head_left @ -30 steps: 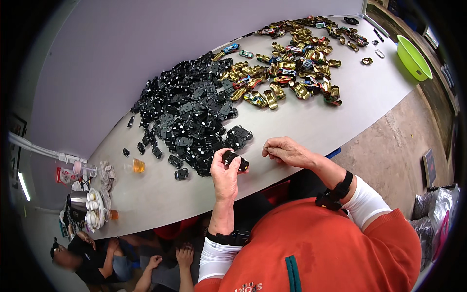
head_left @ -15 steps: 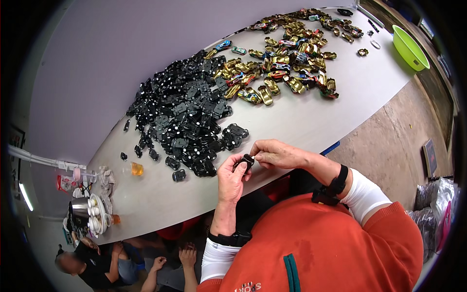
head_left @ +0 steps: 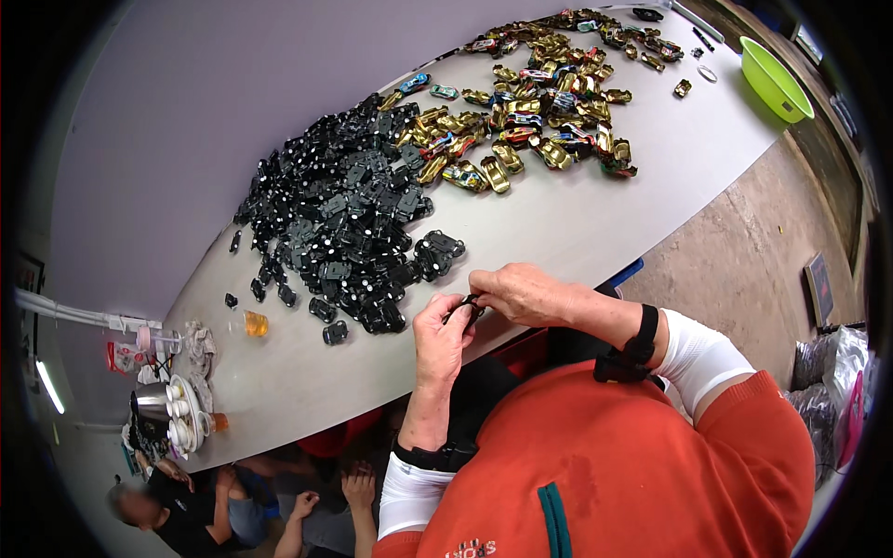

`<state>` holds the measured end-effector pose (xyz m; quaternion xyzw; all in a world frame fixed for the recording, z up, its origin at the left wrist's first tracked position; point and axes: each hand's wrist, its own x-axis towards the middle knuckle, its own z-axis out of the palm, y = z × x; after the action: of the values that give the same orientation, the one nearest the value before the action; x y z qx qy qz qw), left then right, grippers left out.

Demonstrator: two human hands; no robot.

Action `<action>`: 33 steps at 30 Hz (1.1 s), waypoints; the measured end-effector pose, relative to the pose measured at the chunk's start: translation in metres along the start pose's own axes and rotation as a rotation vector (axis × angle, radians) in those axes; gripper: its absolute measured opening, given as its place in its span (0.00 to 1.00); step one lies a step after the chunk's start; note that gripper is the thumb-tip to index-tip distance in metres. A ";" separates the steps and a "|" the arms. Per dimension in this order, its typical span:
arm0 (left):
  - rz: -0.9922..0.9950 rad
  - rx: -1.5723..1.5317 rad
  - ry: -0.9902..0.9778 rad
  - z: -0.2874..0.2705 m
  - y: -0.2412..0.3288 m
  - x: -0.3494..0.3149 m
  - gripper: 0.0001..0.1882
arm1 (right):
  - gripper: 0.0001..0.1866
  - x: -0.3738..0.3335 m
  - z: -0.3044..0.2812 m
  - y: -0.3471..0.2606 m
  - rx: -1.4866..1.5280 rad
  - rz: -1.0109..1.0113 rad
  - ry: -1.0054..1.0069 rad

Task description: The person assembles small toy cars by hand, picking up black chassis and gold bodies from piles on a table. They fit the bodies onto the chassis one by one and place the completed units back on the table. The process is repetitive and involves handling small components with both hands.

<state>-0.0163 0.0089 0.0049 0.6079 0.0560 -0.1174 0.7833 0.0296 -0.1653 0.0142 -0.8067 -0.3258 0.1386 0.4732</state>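
Observation:
Near the table's front edge, my left hand (head_left: 439,342) pinches a black toy car chassis (head_left: 473,309) between thumb and fingers. The fingers of my right hand (head_left: 519,292) are closed against the chassis from the other side and cover part of it. Whether a smaller part sits between those right fingertips is hidden. Beyond my hands lies a large heap of black toy car chassis (head_left: 339,219), several with white dots at the wheels. Right of that heap spreads a pile of gold and multicoloured toy car bodies (head_left: 549,112).
A lime green basin (head_left: 772,84) stands at the table's far right. At the left end are a cup of amber drink (head_left: 256,324), a cloth (head_left: 198,353) and a tray with white cups (head_left: 191,414). Other people sit at the lower left. Plastic bags (head_left: 828,400) lie at right.
My right fingers have moved over the chassis, covering more of it, and the chassis has tilted in my left hand. The whole view has shifted slightly.

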 end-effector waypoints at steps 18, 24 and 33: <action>0.031 -0.022 -0.029 0.008 -0.003 -0.003 0.07 | 0.03 -0.009 -0.007 0.004 0.439 0.156 -0.105; -0.196 0.076 -0.196 0.009 0.014 -0.021 0.07 | 0.04 -0.030 -0.032 0.020 0.907 0.263 0.154; -0.531 0.904 -0.379 -0.007 -0.127 0.000 0.18 | 0.16 -0.003 -0.049 0.042 -0.061 0.202 0.417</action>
<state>-0.0483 -0.0140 -0.1162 0.8167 0.0095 -0.4304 0.3843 0.0700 -0.2146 0.0038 -0.8604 -0.1425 0.0057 0.4893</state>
